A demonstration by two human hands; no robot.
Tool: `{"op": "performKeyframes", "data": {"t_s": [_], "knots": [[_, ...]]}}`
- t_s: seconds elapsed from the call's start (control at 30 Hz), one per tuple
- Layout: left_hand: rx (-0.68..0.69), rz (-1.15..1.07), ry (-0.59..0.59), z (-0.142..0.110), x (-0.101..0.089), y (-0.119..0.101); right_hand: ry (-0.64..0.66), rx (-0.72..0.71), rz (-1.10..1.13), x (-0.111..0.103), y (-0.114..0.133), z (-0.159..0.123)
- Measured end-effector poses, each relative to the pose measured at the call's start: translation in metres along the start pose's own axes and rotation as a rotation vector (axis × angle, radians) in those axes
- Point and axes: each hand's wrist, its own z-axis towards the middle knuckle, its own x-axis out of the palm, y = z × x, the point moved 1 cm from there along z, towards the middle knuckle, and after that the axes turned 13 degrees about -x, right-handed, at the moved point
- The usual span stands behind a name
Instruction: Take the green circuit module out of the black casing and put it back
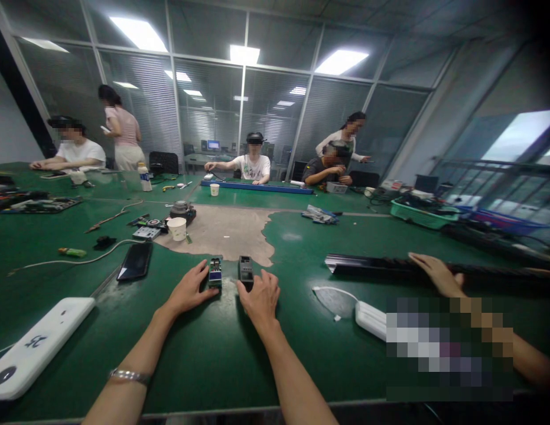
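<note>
Side by side on the green table lie two small parts. On the left is a narrow circuit-board module with a bluish block on its face; my left hand grips it from the left, thumb at its near end and fingers along its side. To the right, a dark grey plastic casing with openings in its face is gripped by my right hand, the thumb at its near end and the fingers at its right. A small gap separates the two parts.
Nearby left are a black phone, a white power bank and a paper cup. At right, another person's hand rests on a long black bar, beside a white device with a cable. Several people are across the table.
</note>
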Motion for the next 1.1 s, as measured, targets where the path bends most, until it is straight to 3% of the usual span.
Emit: {"op": "performKeyframes", "data": {"t_s": [0.17,0.37,0.63,1.0,1.1], "knots": [[0.002,-0.017,-0.002,0.0,0.0,-0.001,-0.02,-0.014,0.094,-0.009,0.01,0.007],[-0.021,-0.032,-0.005,-0.001,-0.002,-0.005,-0.026,-0.062,0.231,-0.017,0.046,0.024],[-0.023,-0.05,-0.007,-0.002,-0.001,-0.005,0.031,-0.077,0.153,-0.009,0.076,0.03],[0.009,-0.121,-0.053,0.002,0.009,0.005,0.204,-0.124,0.026,-0.001,0.08,0.018],[0.02,-0.125,-0.055,0.002,0.01,0.006,0.191,-0.121,0.03,0.0,0.077,0.017]]}}
